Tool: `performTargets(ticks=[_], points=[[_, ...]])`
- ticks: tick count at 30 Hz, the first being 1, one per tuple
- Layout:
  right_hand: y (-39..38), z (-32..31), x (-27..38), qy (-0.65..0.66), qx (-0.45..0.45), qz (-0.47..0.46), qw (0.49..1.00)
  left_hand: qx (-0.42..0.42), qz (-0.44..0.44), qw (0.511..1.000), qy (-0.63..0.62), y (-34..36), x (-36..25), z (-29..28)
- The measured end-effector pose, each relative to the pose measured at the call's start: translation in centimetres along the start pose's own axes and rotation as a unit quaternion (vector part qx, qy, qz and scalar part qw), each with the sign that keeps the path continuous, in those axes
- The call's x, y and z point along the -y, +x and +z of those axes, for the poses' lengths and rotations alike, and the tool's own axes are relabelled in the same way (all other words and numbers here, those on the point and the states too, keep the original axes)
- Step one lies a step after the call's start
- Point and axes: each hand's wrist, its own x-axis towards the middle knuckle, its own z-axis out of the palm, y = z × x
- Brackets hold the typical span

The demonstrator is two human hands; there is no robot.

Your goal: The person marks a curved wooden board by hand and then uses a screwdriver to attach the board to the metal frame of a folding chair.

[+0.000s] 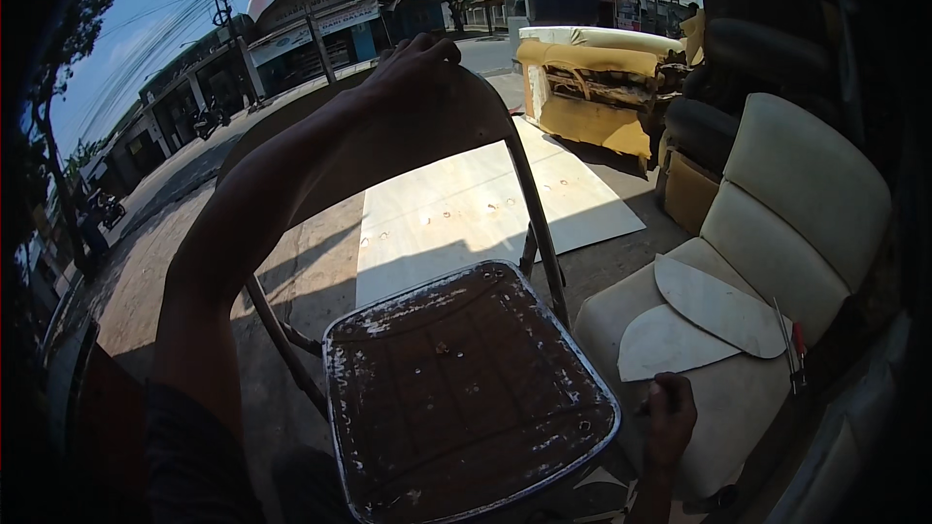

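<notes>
A metal folding chair stands right in front of me, its bare dark brown seat pan worn, with chipped white patches along the pale rim. My left arm reaches up across it, and my left hand is closed over the top of its curved backrest. Low on the right, my right hand has its fingers curled together beside the seat; whatever they may hold is hidden. Just beyond that hand, two rounded pale panels overlap on a cream padded chair.
Scissors or a similar tool with a red handle lies by the panels. A large pale board lies on the ground behind the folding chair. Farther back stands a torn yellow sofa piece, with a street and shopfronts beyond.
</notes>
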Motion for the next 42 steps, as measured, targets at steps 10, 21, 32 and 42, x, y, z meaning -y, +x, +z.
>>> performTargets(ticks=[10,21,32,42], points=[[6.6,8.1,0.4,0.0,0.254,0.084,0.964,0.042,-0.115,0.992,0.036,0.0,-3.8,-1.6],[-5.6,12.8,-0.4,-0.07,0.21,-0.05,0.974,0.043,0.019,0.995,-0.091,2.6,-3.7,1.9],[-3.4,10.7,10.5,0.167,0.369,-0.111,0.908,0.074,0.119,0.969,-0.203,-6.7,-6.0,-10.9],[-4.6,17.6,4.9,0.217,0.261,-0.016,0.94,-0.027,0.195,0.946,-0.257,-6.3,-13.5,-12.4]])
